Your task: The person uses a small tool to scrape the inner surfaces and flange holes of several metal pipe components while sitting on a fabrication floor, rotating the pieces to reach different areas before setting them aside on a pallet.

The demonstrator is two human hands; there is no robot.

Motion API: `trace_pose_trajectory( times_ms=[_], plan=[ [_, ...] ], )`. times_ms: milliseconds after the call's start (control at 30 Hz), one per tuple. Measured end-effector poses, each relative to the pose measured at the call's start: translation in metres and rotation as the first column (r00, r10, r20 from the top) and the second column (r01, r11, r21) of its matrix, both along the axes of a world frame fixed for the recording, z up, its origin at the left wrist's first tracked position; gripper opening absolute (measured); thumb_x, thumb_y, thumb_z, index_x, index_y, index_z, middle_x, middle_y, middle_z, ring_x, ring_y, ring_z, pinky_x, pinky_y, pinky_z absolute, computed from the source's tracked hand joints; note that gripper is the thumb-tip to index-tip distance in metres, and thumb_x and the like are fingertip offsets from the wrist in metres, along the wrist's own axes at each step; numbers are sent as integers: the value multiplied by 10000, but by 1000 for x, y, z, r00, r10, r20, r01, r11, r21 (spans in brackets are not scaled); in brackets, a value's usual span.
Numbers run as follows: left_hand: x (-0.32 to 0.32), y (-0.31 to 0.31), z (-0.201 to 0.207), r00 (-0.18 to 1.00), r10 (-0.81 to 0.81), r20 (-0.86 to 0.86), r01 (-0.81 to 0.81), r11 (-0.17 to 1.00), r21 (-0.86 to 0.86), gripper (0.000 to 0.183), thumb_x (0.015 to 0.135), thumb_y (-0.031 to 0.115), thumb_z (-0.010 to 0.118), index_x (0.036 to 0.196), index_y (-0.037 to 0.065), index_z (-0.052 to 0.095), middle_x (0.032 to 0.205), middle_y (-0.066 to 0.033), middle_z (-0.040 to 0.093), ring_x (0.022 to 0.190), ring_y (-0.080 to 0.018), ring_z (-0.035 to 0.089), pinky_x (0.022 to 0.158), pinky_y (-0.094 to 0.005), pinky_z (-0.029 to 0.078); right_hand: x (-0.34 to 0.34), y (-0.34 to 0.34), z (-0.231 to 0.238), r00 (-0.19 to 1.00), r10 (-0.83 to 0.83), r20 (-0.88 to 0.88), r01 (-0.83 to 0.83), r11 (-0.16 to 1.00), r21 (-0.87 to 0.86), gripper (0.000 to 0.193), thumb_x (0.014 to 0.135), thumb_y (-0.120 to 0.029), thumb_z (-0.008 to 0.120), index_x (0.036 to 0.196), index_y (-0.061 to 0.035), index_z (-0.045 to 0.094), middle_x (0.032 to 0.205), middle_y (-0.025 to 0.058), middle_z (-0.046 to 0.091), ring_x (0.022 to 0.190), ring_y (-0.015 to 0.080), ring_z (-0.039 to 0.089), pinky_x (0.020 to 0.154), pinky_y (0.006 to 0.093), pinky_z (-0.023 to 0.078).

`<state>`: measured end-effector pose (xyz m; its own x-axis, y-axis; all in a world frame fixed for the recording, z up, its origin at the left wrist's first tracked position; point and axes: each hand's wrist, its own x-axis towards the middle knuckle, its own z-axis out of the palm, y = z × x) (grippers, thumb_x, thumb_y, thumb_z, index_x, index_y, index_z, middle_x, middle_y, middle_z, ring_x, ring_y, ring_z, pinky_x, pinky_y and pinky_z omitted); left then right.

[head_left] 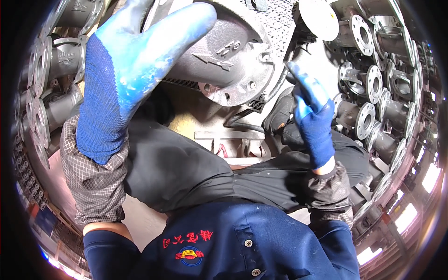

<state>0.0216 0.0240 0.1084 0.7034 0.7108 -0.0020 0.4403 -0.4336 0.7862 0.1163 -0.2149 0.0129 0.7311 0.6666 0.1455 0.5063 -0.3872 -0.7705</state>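
A large grey cast flanged pipe body (212, 70), with a raised arrow on its side, lies in front of me at the top middle. My left hand (140, 56), in a blue coated glove, is raised in front of its left part. The thumb stretches to the right, apart from the fingers, which run out at the top edge. Whether this hand touches the casting I cannot tell. My right hand (312, 95), also gloved in blue, hangs in the air right of the casting's bolt-holed flange (252, 86). Its fingers reach up and left, with nothing visible in them.
Stacks of grey flanged castings (357, 116) rise on the right, and more castings (63, 58) stand on the left. A pale round disc (318, 18) is at the upper right. A dark hose (245, 125) runs below the flange, near a low wooden frame (228, 135) between my legs.
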Motion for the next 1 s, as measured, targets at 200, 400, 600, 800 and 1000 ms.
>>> trace_pose_trajectory(
  times_ms=[200,400,600,800,1000],
  plan=[
    [6,6,-26,987,-121,104,134,983,-129,551,848,239,629,1319,0,472,1104,-136,590,984,-155,567,874,-274,449,-6,-12,-40,986,-141,85,144,989,-29,525,731,104,543,1188,-139,626,917,116,636,783,216,620,712,287,497],
    [7,7,-18,987,-140,82,154,970,-189,580,846,239,637,1343,4,453,1239,-137,526,1092,-154,511,935,-264,417,-2,-14,-43,975,-216,-45,220,970,104,498,737,113,534,1179,-97,624,915,117,636,771,213,616,723,274,490],
    [6,8,-20,984,-171,49,176,976,-126,583,853,241,631,1353,8,440,1239,-135,526,1091,-159,515,935,-263,417,-14,-10,-21,969,-77,234,98,992,-78,535,714,92,539,1185,-146,624,900,130,636,759,253,603,697,321,495],
    [4,8,-21,979,-168,115,184,971,-149,576,855,232,632,1349,3,443,1243,-146,527,1100,-158,512,950,-267,407,-10,3,-9,954,-260,-149,266,964,19,309,849,-25,592,1158,-22,598,829,96,649,698,141,623,636,252,491],
    [5,12,-25,953,-276,123,281,960,-20,594,851,241,646,1343,-18,437,1300,-149,504,1146,-179,498,986,-286,380,-2,38,-20,786,-448,-426,390,894,-222,741,732,-457,728,1202,80,526,970,180,655,852,171,634,764,294,500]
  ],
)
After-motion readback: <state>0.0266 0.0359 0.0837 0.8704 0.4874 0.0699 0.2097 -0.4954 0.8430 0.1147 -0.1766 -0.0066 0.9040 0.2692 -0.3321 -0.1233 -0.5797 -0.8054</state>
